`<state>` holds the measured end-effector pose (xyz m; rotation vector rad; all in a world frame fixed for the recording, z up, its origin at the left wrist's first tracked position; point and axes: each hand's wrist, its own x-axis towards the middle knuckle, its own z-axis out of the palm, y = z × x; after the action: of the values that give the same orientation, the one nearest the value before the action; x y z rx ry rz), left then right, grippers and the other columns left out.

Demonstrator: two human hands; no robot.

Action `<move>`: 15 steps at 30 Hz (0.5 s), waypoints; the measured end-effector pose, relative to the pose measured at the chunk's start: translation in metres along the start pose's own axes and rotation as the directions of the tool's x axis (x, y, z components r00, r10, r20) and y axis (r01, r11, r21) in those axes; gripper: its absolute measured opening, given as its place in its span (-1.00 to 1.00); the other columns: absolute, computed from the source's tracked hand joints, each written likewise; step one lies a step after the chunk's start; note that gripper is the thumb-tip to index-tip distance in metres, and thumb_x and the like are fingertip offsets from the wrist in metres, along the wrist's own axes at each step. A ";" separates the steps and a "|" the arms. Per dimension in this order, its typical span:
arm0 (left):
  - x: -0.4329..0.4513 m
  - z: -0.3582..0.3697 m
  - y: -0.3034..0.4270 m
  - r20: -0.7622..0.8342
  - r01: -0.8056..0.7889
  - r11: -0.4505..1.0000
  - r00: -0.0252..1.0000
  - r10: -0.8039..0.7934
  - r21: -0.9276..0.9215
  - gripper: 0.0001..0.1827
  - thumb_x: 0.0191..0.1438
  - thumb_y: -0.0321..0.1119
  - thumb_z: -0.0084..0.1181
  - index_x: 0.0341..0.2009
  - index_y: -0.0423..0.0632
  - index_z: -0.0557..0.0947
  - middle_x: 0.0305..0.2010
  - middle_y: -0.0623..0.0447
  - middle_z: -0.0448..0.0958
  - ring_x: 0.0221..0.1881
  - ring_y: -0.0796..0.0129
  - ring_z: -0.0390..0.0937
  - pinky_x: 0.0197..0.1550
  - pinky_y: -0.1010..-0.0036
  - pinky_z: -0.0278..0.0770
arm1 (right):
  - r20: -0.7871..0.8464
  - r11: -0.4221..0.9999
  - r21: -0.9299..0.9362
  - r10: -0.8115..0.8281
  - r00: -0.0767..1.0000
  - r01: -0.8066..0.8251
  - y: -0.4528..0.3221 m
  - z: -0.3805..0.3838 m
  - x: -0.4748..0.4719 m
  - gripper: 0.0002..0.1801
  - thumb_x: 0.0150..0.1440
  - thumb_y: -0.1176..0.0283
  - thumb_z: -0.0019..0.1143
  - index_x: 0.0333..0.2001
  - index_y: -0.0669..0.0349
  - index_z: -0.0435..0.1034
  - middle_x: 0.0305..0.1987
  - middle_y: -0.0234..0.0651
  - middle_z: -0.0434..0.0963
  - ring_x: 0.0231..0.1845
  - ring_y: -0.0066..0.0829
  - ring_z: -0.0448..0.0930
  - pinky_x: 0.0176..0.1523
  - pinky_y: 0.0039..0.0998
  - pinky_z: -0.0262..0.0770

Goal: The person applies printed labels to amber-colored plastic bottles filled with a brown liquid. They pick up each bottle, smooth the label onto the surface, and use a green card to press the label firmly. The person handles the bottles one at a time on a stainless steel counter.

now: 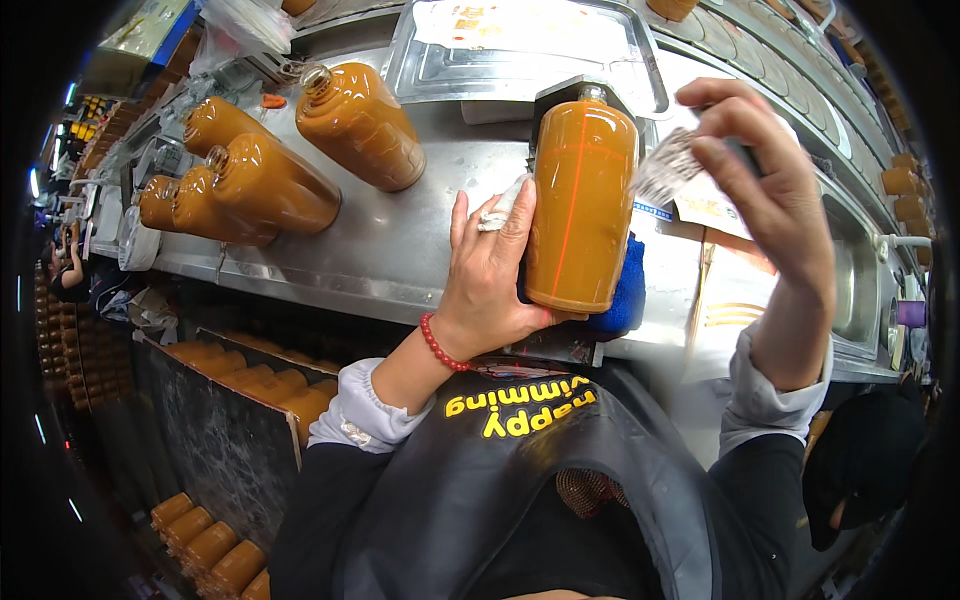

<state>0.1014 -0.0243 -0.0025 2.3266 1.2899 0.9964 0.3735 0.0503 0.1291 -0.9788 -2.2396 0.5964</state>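
Observation:
A glazed orange-brown bottle (581,210) with a clear neck lies before me in a dark holder (541,101), red laser lines crossing its surface. My left hand (491,274), wearing a red bead bracelet, rests against the bottle's left side and base, with a crumpled white cloth (504,208) between its fingers. To the right of the bottle my right hand (757,161) is raised, blurred, pinching a small sheet with dark printed marks (666,166). A dark item lies partly hidden behind those fingers. A blue cloth (626,289) is beside the bottle's lower right.
Several similar bottles (360,127) stand at the left of the steel counter (375,255). Behind the holder is a metal tray (480,84) with printed sheets. A sink (855,277) is at the right. Bottles (262,379) fill a crate below left. Another person (862,457) is at lower right.

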 end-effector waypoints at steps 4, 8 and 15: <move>-0.002 0.004 -0.005 0.018 -0.001 0.998 1.000 0.002 -0.069 0.41 -0.32 0.13 0.56 0.48 -0.28 0.05 0.30 -0.20 0.46 0.31 0.00 0.42 0.49 -0.14 -0.19 | -0.015 0.997 -0.074 0.013 1.000 -0.014 -0.008 0.043 0.008 -0.89 0.29 0.49 0.13 -0.29 0.25 0.37 0.05 -0.24 0.46 0.07 -0.36 0.52 0.07 -0.37 0.49; 0.001 -0.001 -0.009 0.100 -0.004 0.962 0.994 0.033 -0.272 0.35 -0.12 0.25 0.43 0.47 -0.35 -0.01 0.42 -0.37 0.20 0.46 -0.20 0.14 0.50 -0.08 -0.17 | -0.069 0.989 -0.148 -0.029 0.997 0.019 -0.002 0.059 0.009 -0.89 0.24 0.54 0.16 -0.28 0.27 0.36 -0.02 -0.23 0.44 0.02 -0.27 0.52 0.01 -0.31 0.51; 0.046 0.005 -0.004 0.036 0.189 0.644 0.969 -0.243 -0.741 -0.03 0.26 0.01 0.18 0.44 -0.40 0.02 0.45 -0.29 0.15 0.47 0.14 0.12 0.47 0.28 0.05 | -0.086 0.979 -0.198 -0.072 0.994 0.053 -0.004 0.062 0.013 -0.86 0.20 0.53 0.21 -0.30 0.29 0.37 -0.02 -0.14 0.41 -0.01 -0.18 0.49 0.03 -0.29 0.48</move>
<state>0.1190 0.0163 0.0117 1.4768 0.8942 1.2270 0.3225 0.0482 0.0920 -1.0057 -2.2678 0.3001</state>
